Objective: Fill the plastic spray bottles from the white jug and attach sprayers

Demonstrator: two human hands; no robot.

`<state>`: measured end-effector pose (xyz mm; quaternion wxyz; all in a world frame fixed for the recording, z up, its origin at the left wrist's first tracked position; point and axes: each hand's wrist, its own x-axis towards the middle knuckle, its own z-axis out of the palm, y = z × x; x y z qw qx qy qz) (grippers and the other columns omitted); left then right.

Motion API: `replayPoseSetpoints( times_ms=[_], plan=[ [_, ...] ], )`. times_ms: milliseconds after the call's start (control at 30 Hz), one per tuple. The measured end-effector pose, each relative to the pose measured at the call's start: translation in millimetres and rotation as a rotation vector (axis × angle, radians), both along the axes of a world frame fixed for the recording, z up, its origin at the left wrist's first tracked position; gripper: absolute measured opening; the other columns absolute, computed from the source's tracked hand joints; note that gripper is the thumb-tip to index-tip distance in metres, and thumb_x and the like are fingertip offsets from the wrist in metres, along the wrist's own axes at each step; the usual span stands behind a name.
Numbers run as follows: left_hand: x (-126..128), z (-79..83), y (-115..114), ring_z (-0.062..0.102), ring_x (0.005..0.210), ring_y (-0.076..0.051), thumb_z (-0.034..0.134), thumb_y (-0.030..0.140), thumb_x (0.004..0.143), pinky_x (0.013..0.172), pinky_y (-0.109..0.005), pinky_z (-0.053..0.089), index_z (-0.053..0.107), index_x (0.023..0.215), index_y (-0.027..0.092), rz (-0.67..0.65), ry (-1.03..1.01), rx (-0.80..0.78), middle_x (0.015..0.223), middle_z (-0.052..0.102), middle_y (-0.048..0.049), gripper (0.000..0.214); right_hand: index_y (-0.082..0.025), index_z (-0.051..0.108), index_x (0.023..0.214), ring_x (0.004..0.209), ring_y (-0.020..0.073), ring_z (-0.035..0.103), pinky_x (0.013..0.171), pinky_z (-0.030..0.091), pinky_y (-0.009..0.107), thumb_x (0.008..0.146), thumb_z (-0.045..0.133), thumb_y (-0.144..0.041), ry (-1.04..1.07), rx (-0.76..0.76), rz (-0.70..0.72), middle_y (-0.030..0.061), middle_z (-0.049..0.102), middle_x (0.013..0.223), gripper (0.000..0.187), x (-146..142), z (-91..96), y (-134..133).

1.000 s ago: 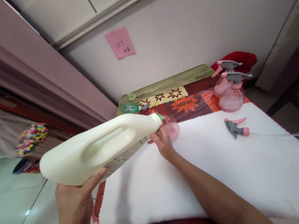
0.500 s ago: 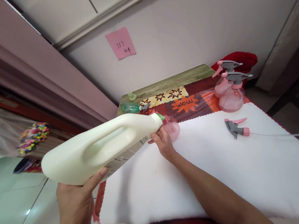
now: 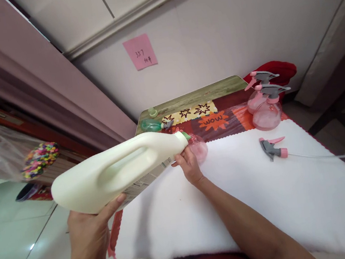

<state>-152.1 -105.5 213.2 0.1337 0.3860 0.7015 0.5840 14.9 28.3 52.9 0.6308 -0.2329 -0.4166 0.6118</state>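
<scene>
Jug: we see a large cream-white plastic jug (image 3: pixel 117 172) with a moulded grip hollow in its side and a printed label underneath.
Jug pose: we find it tipped almost flat and lifted, its base resting in the left hand (image 3: pixel 89 235), its neck pointing right.
Jug mouth: we see it meet the small pink bottle (image 3: pixel 198 147) at a green piece (image 3: pixel 186 135).
Bottle: we make out a round, clear pink body, upright on the white cloth (image 3: pixel 250 195), gripped by the right hand (image 3: pixel 188 165).

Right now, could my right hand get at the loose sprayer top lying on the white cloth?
Probably yes: only bare white cloth lies between the right hand and the sprayer top, but that hand is gripping the pink bottle.
</scene>
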Motion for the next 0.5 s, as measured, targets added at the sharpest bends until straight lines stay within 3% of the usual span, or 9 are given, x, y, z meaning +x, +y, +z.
replayPoseSetpoints(
  times_ms=[500],
  plan=[
    [-4.2,-3.5,2.0,0.071,0.099,-0.024,0.098,0.021,0.043,0.090,-0.030,0.059,0.077,0.110,0.018,-0.002,-0.034,0.041,0.092,0.079,-0.0042,0.070,-0.022,0.053,0.115,0.085,0.0188,0.068,0.063,0.066,0.031,0.087,0.068,-0.052,0.003,0.004,0.018,0.0029,0.067,0.092,0.043,1.5,2.1,0.0]
  ],
)
